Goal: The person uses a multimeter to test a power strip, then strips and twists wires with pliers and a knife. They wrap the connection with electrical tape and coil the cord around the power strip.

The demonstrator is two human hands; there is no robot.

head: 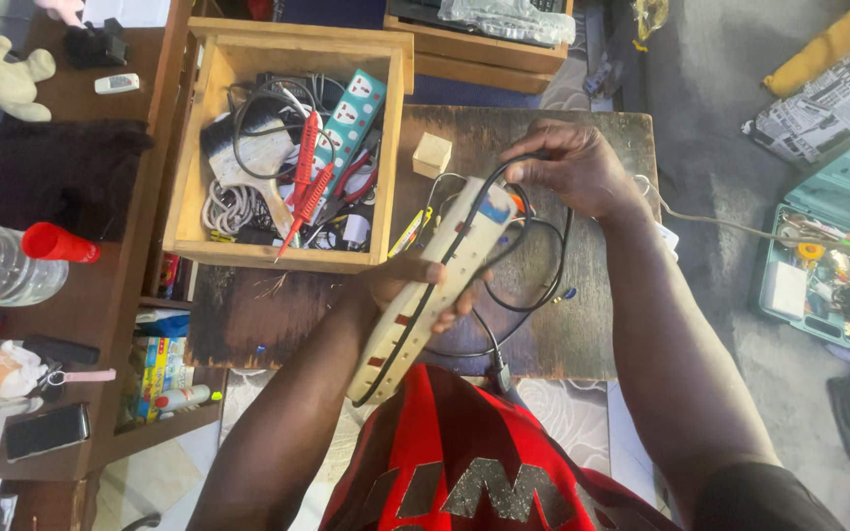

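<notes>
My left hand (pixel 407 285) is wrapped under and around the middle of a long cream power strip (pixel 432 287), fingers curled shut on its body, holding it tilted above the worn wooden table (pixel 582 334) and my red shirt (pixel 474 462). A black cable (pixel 450 258) runs along the strip's top face. My right hand (pixel 571 167) is at the strip's far end, fingers pinched closed on that cable where it bends over; more of it loops down toward the table beneath my wrist, though I cannot tell from here just where it joins the strip.

Just beyond the strip a small wooden block (pixel 432 154) sits on the table. To the left stands an open wooden box (pixel 194 157) with a second, green and white power strip (pixel 351 123), red probes (pixel 304 182), a brush and coiled wires. Farther left, on a dark shelf, lie a clear bottle with a red cap (pixel 56 243) and a phone (pixel 46 431).
</notes>
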